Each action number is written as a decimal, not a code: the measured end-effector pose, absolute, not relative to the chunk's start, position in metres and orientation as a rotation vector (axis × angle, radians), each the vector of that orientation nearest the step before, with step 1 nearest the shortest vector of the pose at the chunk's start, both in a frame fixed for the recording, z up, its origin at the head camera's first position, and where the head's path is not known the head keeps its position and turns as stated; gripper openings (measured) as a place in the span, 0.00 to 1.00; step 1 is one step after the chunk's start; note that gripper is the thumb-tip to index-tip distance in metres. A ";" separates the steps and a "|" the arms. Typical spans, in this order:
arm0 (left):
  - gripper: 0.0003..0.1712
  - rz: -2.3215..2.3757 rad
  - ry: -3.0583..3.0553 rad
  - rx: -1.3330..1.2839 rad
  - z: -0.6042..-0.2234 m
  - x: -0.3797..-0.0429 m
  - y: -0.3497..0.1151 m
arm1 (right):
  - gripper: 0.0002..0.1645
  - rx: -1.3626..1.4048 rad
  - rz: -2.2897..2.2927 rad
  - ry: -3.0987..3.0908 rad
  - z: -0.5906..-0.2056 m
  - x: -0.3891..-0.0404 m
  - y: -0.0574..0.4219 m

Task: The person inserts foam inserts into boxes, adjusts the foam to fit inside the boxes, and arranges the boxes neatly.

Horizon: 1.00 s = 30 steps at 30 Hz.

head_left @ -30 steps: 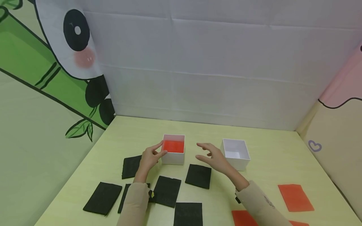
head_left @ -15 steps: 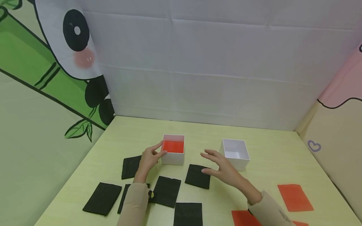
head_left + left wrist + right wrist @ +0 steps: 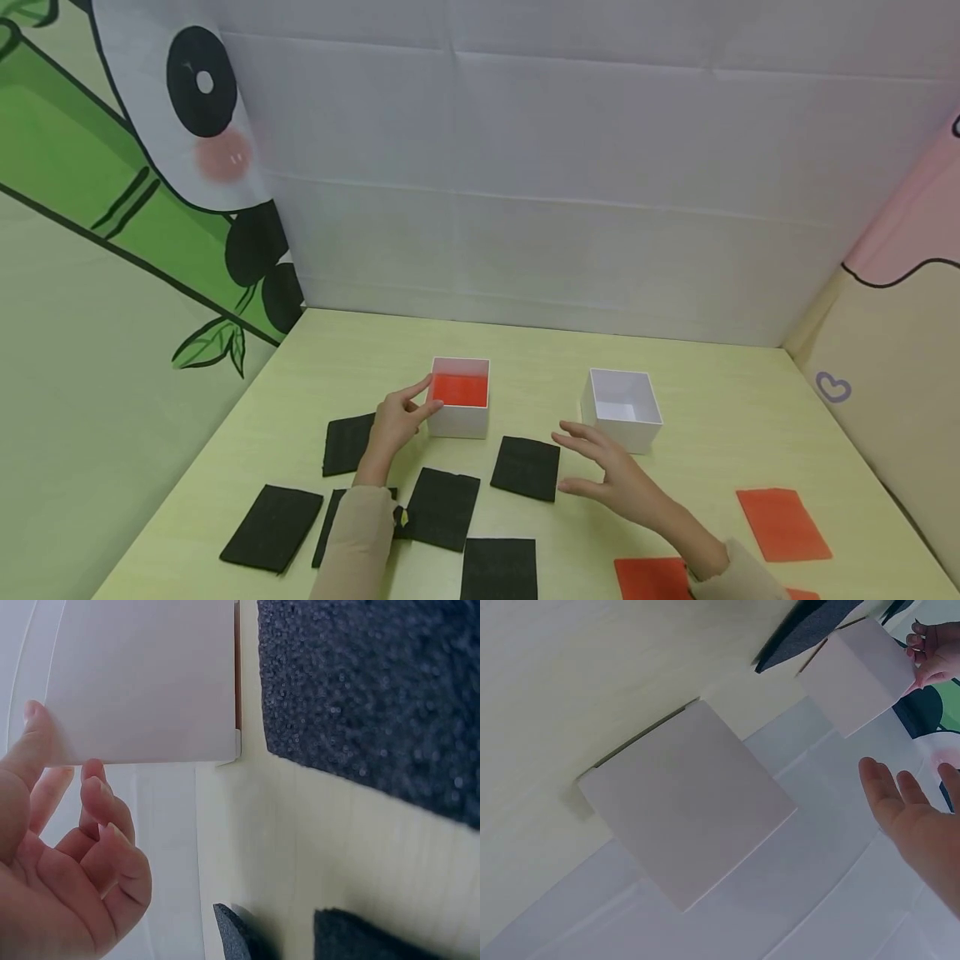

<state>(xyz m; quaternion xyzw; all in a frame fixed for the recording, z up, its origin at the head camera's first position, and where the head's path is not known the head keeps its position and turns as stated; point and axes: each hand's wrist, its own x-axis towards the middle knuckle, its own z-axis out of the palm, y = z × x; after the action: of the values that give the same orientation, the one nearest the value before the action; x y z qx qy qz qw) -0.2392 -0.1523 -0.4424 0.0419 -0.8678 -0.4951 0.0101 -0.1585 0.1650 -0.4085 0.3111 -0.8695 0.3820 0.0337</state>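
My left hand holds the left white box at its near left corner, thumb on the front face. In the left wrist view its other fingers curl loosely below the box edge. Red material lies inside that box. My right hand hovers with spread fingers over the table, in front of the right white box, holding nothing. A black foam-like square lies just left of my right fingertips. In the right wrist view, the right white box stands apart from the hand.
Several more black squares, such as one in the middle and one at the left, lie flat on the table. My left forearm partly covers one. Orange-red squares lie at the right. A white cloth wall closes the back.
My right hand has drawn back from near the left box, moving right and toward me. The left hand and both boxes have stayed put.
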 end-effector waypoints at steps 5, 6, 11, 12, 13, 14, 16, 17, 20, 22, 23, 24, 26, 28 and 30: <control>0.33 -1.543 -2.710 0.139 -0.443 -0.240 -0.152 | 0.33 0.948 1.148 -2.679 -0.411 -0.150 0.174; 0.33 -1.544 -2.709 0.136 -0.443 -0.240 -0.152 | 0.33 0.947 1.138 -2.686 -0.411 -0.148 0.176; 0.32 -1.556 -2.696 0.117 -0.443 -0.240 -0.152 | 0.33 0.940 1.093 -2.712 -0.416 -0.139 0.185; 0.32 -1.558 -2.694 0.115 -0.443 -0.239 -0.152 | 0.33 0.941 1.081 -2.711 -0.417 -0.138 0.186; 0.32 -1.557 -2.693 0.111 -0.443 -0.239 -0.152 | 0.33 0.941 1.074 -2.705 -0.418 -0.136 0.188; 0.32 -1.555 -2.692 0.108 -0.444 -0.239 -0.152 | 0.33 0.942 1.060 -2.703 -0.419 -0.134 0.190; 0.33 -1.551 -2.690 0.104 -0.444 -0.239 -0.152 | 0.32 0.945 1.032 -2.692 -0.421 -0.131 0.194; 0.32 -1.548 -2.690 0.105 -0.445 -0.239 -0.152 | 0.32 0.952 1.018 -2.683 -0.422 -0.130 0.196; 0.32 -1.541 -2.692 0.109 -0.445 -0.239 -0.152 | 0.31 0.936 0.987 -2.691 -0.425 -0.124 0.202; 0.32 -1.538 -2.696 0.111 -0.445 -0.239 -0.151 | 0.31 0.912 0.983 -2.711 -0.428 -0.120 0.207; 0.32 -1.537 -2.697 0.111 -0.445 -0.240 -0.151 | 0.31 0.903 0.982 -2.717 -0.429 -0.119 0.209; 0.32 -1.536 -2.697 0.110 -0.445 -0.240 -0.151 | 0.31 0.886 0.981 -2.726 -0.431 -0.117 0.212; 0.32 -1.537 -2.692 0.102 -0.445 -0.240 -0.150 | 0.31 0.879 0.973 -2.733 -0.434 -0.115 0.216; 0.32 -1.542 -2.686 0.094 -0.445 -0.241 -0.150 | 0.31 0.892 0.952 -2.723 -0.437 -0.113 0.220; 0.32 -1.551 -2.682 0.094 -0.446 -0.241 -0.151 | 0.32 0.904 0.943 -2.733 -0.440 -0.112 0.224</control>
<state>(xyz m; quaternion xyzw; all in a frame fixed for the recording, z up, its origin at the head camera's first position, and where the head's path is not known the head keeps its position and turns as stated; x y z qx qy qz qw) -0.2411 -0.1505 -0.4458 0.0302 -0.8650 -0.5004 0.0208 -0.1124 0.2237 -0.4396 0.2978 -0.9009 0.3107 0.0562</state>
